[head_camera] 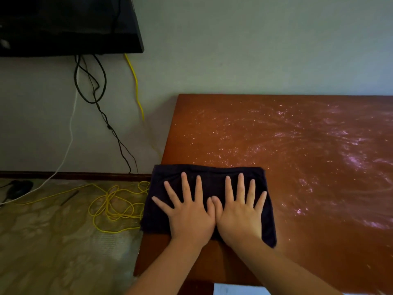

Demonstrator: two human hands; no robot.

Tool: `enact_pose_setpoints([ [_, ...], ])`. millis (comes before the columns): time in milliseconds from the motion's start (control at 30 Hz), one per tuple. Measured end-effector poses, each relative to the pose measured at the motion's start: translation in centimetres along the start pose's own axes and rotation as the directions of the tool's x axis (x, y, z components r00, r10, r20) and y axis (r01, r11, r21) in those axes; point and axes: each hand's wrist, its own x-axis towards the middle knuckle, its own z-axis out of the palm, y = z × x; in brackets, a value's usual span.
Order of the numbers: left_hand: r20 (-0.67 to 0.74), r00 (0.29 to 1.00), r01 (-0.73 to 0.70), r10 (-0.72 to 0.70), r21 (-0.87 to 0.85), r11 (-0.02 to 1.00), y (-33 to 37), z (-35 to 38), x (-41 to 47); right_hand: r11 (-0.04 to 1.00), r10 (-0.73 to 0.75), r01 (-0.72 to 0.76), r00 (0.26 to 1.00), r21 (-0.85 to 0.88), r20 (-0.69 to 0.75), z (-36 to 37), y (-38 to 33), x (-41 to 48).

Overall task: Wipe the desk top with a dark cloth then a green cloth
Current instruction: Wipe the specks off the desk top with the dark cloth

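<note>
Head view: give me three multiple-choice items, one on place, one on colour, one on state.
1. The dark cloth lies on the desk top: A at its left edge; B at its far right corner; C in its middle.
2. The coiled cable on the floor is: A red; B yellow; C blue.
3. The left hand and right hand are: A fisted; B lifted off the cloth; C flat on it, fingers spread.
Key: 1 A, the cloth slightly overhangs the left edge; 2 B, yellow loops lie beside the desk; 3 C, both palms press the cloth.
</note>
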Motion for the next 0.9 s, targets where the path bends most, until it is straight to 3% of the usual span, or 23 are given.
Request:
enact_pose_setpoints([
  [900, -0.066, 0.991, 0.114, -0.112, 0.017, 0.993, 6.2, -5.8, 37.6, 0.99, -0.134, 0.132, 0.991, -0.047, -0.025, -7.8, -1.3, 39.2],
])
